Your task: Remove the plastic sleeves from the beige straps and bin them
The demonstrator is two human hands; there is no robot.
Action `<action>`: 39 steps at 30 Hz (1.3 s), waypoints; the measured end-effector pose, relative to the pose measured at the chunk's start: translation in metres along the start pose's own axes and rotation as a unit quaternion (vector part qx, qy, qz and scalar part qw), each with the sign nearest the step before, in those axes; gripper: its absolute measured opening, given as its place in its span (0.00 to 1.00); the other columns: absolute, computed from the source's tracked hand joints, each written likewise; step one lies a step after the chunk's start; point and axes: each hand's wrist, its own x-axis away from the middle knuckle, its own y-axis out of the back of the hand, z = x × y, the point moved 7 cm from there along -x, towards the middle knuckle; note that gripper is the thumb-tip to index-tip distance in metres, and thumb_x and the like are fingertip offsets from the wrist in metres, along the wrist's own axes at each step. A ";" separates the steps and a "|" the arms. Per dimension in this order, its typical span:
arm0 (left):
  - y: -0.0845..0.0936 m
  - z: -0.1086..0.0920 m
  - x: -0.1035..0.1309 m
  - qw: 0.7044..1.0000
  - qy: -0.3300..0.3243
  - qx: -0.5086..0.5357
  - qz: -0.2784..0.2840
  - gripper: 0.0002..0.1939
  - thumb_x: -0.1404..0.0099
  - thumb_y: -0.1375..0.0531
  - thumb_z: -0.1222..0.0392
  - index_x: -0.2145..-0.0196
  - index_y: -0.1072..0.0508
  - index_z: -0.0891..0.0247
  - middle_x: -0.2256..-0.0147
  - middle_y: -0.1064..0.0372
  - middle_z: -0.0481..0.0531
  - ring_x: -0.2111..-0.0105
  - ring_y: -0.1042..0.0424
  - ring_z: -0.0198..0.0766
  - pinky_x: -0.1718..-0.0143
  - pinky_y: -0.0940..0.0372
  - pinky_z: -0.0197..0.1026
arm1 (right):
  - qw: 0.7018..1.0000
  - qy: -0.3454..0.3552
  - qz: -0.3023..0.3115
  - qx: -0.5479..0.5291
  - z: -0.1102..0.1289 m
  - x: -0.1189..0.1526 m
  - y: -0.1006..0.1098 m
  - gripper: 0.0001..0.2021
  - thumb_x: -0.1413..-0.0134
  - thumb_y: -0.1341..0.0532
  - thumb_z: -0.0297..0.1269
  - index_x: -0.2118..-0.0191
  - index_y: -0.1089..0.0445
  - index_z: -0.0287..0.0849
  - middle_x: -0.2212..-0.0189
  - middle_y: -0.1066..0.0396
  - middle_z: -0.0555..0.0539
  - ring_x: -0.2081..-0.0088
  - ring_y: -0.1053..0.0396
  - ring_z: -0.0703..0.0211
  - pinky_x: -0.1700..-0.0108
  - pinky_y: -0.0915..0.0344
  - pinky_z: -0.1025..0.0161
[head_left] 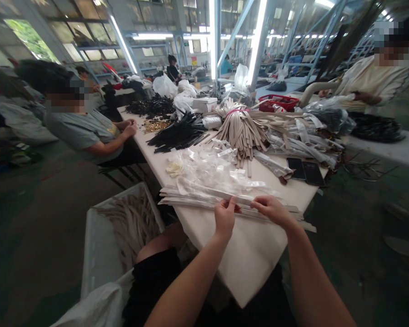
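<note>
Between my two hands stretches a pale beige strap, held just above other flat straps that lie side by side across the table. My left hand is closed on it with the thumb on top. A short way to the right, my right hand pinches the same strap between thumb and fingers. Just beyond the hands lies a heap of clear plastic sleeves. Farther back spreads a bundle of beige straps tied with a pink band.
A white crate of loose straps stands at my left knee. Black strips and gold-coloured pieces lie farther back. Two dark phones rest near the right table edge. A co-worker sits at left; another person is at right.
</note>
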 end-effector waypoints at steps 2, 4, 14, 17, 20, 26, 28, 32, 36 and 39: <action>0.000 0.026 0.006 0.999 0.027 0.039 -0.008 0.22 0.44 0.32 0.42 0.76 0.24 0.68 0.78 0.28 0.55 0.79 0.29 0.38 0.73 0.33 0.39 | 1.000 -0.002 0.004 0.002 -0.008 0.000 -0.005 0.21 0.41 0.42 0.53 0.72 0.28 0.40 0.81 0.40 0.53 0.78 0.44 0.64 0.75 0.49 0.67; 0.000 0.036 0.011 0.997 0.040 0.067 -0.019 0.22 0.45 0.31 0.43 0.74 0.24 0.69 0.78 0.29 0.53 0.79 0.30 0.37 0.74 0.33 0.39 | 1.000 -0.008 0.015 -0.015 -0.014 0.002 -0.009 0.21 0.40 0.42 0.54 0.73 0.30 0.39 0.82 0.42 0.54 0.78 0.46 0.65 0.75 0.50 0.67; -0.001 0.034 0.026 0.990 0.065 0.115 -0.048 0.23 0.48 0.30 0.44 0.75 0.26 0.70 0.81 0.31 0.51 0.82 0.33 0.33 0.76 0.34 0.37 | 0.995 0.010 0.062 -0.081 -0.018 0.009 -0.023 0.23 0.40 0.42 0.56 0.74 0.35 0.40 0.81 0.42 0.54 0.78 0.46 0.66 0.75 0.49 0.67; -0.003 0.041 0.030 0.992 0.055 0.098 -0.051 0.22 0.47 0.30 0.44 0.74 0.26 0.69 0.80 0.30 0.51 0.81 0.32 0.34 0.76 0.33 0.37 | 0.994 0.010 0.062 -0.086 -0.020 0.007 -0.029 0.23 0.40 0.43 0.55 0.74 0.34 0.40 0.81 0.42 0.54 0.78 0.46 0.65 0.74 0.49 0.67; -0.007 0.047 0.026 0.993 0.051 0.088 -0.060 0.22 0.45 0.32 0.43 0.76 0.27 0.68 0.81 0.30 0.51 0.82 0.32 0.34 0.76 0.34 0.37 | 0.997 0.000 0.044 -0.070 -0.017 0.005 -0.033 0.23 0.39 0.44 0.55 0.74 0.33 0.39 0.82 0.40 0.53 0.78 0.44 0.65 0.75 0.47 0.67; 0.001 0.044 0.002 0.995 0.039 -0.013 -0.091 0.20 0.43 0.34 0.44 0.78 0.28 0.66 0.81 0.30 0.52 0.81 0.30 0.38 0.78 0.34 0.37 | 0.993 0.076 -0.076 0.049 0.018 0.011 -0.032 0.25 0.43 0.37 0.47 0.41 0.34 0.45 0.61 0.29 0.45 0.66 0.31 0.58 0.63 0.35 0.63; 0.003 0.039 -0.005 0.994 0.039 -0.069 -0.073 0.18 0.43 0.34 0.47 0.77 0.28 0.65 0.80 0.30 0.52 0.81 0.29 0.39 0.80 0.35 0.37 | 0.981 0.104 -0.114 0.116 0.028 0.013 -0.033 0.22 0.42 0.38 0.43 0.42 0.32 0.48 0.53 0.29 0.42 0.59 0.29 0.53 0.56 0.34 0.60; 0.002 0.029 -0.009 0.996 0.049 -0.075 -0.023 0.16 0.41 0.36 0.48 0.71 0.28 0.65 0.77 0.29 0.52 0.81 0.29 0.38 0.81 0.35 0.37 | 0.975 0.093 -0.146 0.141 0.030 0.006 -0.029 0.12 0.36 0.44 0.40 0.56 0.24 0.46 0.59 0.26 0.43 0.59 0.28 0.52 0.56 0.35 0.60; -0.003 0.034 -0.005 0.992 0.101 0.068 0.024 0.20 0.41 0.36 0.45 0.63 0.28 0.66 0.67 0.27 0.55 0.79 0.28 0.35 0.79 0.33 0.37 | 0.996 0.011 -0.088 0.003 0.008 -0.007 -0.020 0.18 0.37 0.44 0.48 0.70 0.27 0.41 0.74 0.28 0.46 0.71 0.31 0.57 0.66 0.37 0.63; -0.011 0.046 -0.002 0.977 0.140 0.142 0.073 0.22 0.45 0.32 0.45 0.65 0.28 0.67 0.70 0.28 0.53 0.81 0.31 0.32 0.80 0.35 0.35 | 0.984 -0.083 0.021 -0.153 -0.017 -0.011 -0.027 0.22 0.41 0.42 0.55 0.74 0.32 0.40 0.79 0.32 0.49 0.79 0.37 0.64 0.75 0.41 0.66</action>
